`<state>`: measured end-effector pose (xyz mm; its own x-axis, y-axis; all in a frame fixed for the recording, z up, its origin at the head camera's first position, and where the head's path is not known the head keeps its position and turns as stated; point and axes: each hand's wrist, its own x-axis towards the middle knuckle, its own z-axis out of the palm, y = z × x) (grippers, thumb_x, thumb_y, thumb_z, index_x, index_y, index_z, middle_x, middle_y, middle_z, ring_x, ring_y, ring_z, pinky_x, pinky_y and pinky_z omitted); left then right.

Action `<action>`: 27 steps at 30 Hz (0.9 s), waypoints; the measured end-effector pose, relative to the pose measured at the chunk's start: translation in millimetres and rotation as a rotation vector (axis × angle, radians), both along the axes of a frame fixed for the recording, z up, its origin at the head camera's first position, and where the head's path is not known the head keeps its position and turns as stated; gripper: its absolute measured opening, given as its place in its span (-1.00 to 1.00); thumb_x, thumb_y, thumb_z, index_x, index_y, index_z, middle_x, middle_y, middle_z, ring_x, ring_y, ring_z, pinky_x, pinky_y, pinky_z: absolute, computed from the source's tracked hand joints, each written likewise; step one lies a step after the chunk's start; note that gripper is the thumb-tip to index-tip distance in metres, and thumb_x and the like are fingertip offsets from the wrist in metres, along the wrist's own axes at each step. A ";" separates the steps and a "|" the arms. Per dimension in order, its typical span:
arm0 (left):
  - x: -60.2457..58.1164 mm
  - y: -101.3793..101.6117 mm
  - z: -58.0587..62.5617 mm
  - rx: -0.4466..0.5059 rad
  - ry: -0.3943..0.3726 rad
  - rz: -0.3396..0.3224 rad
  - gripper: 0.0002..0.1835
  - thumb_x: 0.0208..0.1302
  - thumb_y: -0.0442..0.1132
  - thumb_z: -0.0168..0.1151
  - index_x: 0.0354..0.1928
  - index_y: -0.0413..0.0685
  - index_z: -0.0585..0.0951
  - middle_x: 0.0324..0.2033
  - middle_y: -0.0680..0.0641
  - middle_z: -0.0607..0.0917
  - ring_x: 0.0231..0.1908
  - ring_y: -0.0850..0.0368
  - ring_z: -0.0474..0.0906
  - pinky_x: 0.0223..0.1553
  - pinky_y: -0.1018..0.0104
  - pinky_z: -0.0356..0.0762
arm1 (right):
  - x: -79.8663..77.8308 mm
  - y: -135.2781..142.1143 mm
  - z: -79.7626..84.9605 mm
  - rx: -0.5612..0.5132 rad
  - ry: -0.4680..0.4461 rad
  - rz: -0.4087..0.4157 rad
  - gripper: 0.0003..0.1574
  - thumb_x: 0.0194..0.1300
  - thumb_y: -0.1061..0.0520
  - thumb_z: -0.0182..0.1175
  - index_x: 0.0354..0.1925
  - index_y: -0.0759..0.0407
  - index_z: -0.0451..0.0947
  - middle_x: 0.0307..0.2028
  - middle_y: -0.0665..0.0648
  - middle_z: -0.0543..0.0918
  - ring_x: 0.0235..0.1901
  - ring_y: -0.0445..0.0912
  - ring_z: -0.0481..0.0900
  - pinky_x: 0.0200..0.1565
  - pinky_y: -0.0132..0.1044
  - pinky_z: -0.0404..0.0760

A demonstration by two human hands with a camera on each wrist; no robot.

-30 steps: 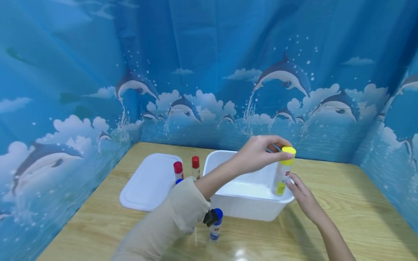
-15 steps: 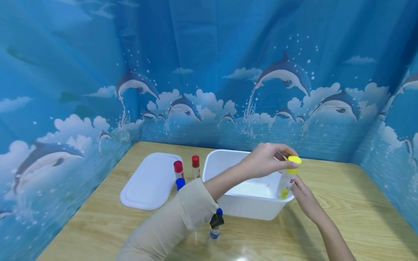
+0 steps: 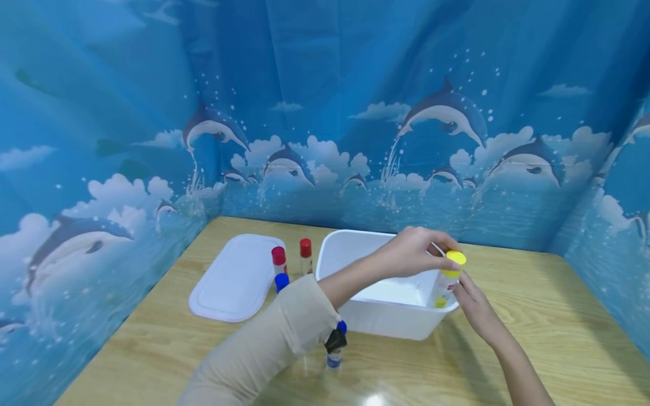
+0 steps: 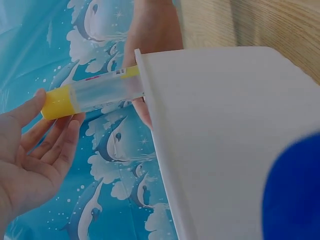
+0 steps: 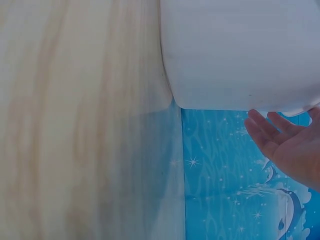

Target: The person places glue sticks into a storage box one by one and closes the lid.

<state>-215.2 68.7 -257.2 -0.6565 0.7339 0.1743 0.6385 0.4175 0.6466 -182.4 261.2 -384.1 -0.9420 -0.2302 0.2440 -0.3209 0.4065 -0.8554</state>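
In the head view my left hand point(image 3: 418, 251) pinches the yellow cap of a clear-barrelled glue stick point(image 3: 447, 287). The glue stick point(image 4: 105, 91) tilts slightly, its lower end inside the right corner of a white plastic box point(image 3: 391, 321). The left wrist view shows thumb and fingers around the cap, with the lower end hidden behind the box wall point(image 4: 215, 115). My right hand point(image 3: 477, 310) is at the box's right end. In the right wrist view its fairly straight fingers point(image 5: 265, 130) touch the outer wall, thumb near the rim.
Left of the box stand two red-capped glue sticks point(image 3: 279, 257) point(image 3: 306, 248) and a blue-capped one point(image 3: 281, 282). Another blue-capped glue stick point(image 3: 334, 358) is partly behind my left wrist. A white lid point(image 3: 231, 282) lies on the wooden table point(image 3: 518, 282).
My left hand has moved right and down, lowering the yellow-capped glue stick further into the box's right corner. My right hand stays by the box's end.
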 end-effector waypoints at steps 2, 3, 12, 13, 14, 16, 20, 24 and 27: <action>-0.8 0.6 -1.9 -0.010 -0.004 -0.005 -0.63 0.19 -0.13 0.26 0.03 -0.05 0.57 -0.16 0.13 0.63 -0.29 0.48 0.49 -0.28 0.71 0.39 | 0.1 0.0 0.6 -0.019 -0.016 0.014 -0.37 0.50 0.08 -0.33 0.37 0.38 -0.15 0.27 0.50 0.06 0.20 0.35 0.05 0.05 0.34 0.15; -1.3 0.9 -3.0 -0.013 -0.007 -0.006 -0.64 0.18 -0.13 0.26 0.03 -0.05 0.58 -0.16 0.13 0.63 -0.28 0.48 0.50 -0.28 0.71 0.39 | 0.0 0.0 0.9 -0.021 -0.024 0.015 -0.36 0.50 0.07 -0.33 0.38 0.36 -0.16 0.28 0.50 0.04 0.20 0.37 0.03 0.05 0.36 0.13; -8.2 -0.5 -9.3 -0.045 -0.023 -0.037 -0.64 0.16 -0.18 0.28 0.02 -0.10 0.58 -0.16 0.11 0.63 -0.26 0.48 0.49 -0.27 0.72 0.40 | -2.3 -0.4 1.4 0.011 -0.040 -0.004 -0.36 0.49 0.00 -0.30 0.38 0.29 -0.08 0.29 0.45 0.06 0.21 0.36 0.04 0.05 0.37 0.12; -9.6 -0.9 -9.6 -0.047 -0.031 -0.042 -0.64 0.16 -0.18 0.28 0.01 -0.10 0.58 -0.16 0.11 0.63 -0.25 0.47 0.49 -0.27 0.71 0.40 | -2.5 -0.1 1.1 0.015 -0.033 -0.008 -0.38 0.49 0.01 -0.30 0.36 0.30 -0.05 0.26 0.45 0.11 0.19 0.35 0.09 0.04 0.36 0.16; -10.8 -1.3 -9.9 -0.049 -0.038 -0.047 -0.65 0.16 -0.19 0.28 0.01 -0.11 0.58 -0.17 0.10 0.63 -0.24 0.46 0.49 -0.27 0.71 0.41 | -2.6 0.1 0.5 0.018 -0.026 -0.012 -0.41 0.49 0.02 -0.30 0.34 0.29 0.00 0.24 0.44 0.16 0.17 0.32 0.13 0.04 0.33 0.19; -12.9 -2.5 -10.6 -0.063 -0.051 -0.052 -0.66 0.16 -0.20 0.28 -0.01 -0.10 0.59 -0.19 0.11 0.63 -0.24 0.44 0.50 -0.28 0.70 0.42 | -2.9 0.5 -0.3 0.027 -0.013 -0.019 -0.46 0.49 0.03 -0.30 0.28 0.32 0.07 0.18 0.43 0.24 0.12 0.30 0.20 0.01 0.29 0.26; -15.5 -4.7 -13.3 -0.103 -0.061 -0.063 -0.68 0.16 -0.21 0.28 -0.03 -0.08 0.60 -0.19 0.10 0.64 -0.23 0.42 0.51 -0.28 0.68 0.43 | -3.2 -0.6 -0.4 0.024 -0.004 -0.028 -0.49 0.49 0.04 -0.27 0.24 0.33 0.14 0.15 0.42 0.28 0.12 0.29 0.22 0.01 0.29 0.27; -18.2 -8.6 -17.4 -0.120 -0.059 -0.087 -0.68 0.16 -0.22 0.28 -0.02 -0.08 0.60 -0.17 0.10 0.65 -0.21 0.44 0.50 -0.26 0.68 0.42 | -3.6 -2.5 1.3 0.017 -0.039 -0.045 -0.44 0.48 -0.01 -0.25 0.26 0.33 0.13 0.20 0.43 0.22 0.16 0.29 0.17 0.04 0.28 0.23; -21.6 -13.3 -20.3 -0.115 -0.054 -0.114 -0.67 0.16 -0.22 0.28 -0.01 -0.09 0.60 -0.14 0.09 0.64 -0.20 0.45 0.49 -0.25 0.68 0.42 | -4.4 -3.4 2.8 0.019 -0.053 -0.057 -0.42 0.48 -0.02 -0.25 0.28 0.32 0.11 0.22 0.43 0.19 0.16 0.29 0.17 0.04 0.24 0.25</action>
<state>-236.8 55.4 -277.5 -0.5742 0.8171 0.0513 0.6513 0.4179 0.6334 -186.7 257.8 -381.3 -0.9654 -0.1795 0.1894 -0.2509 0.4394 -0.8625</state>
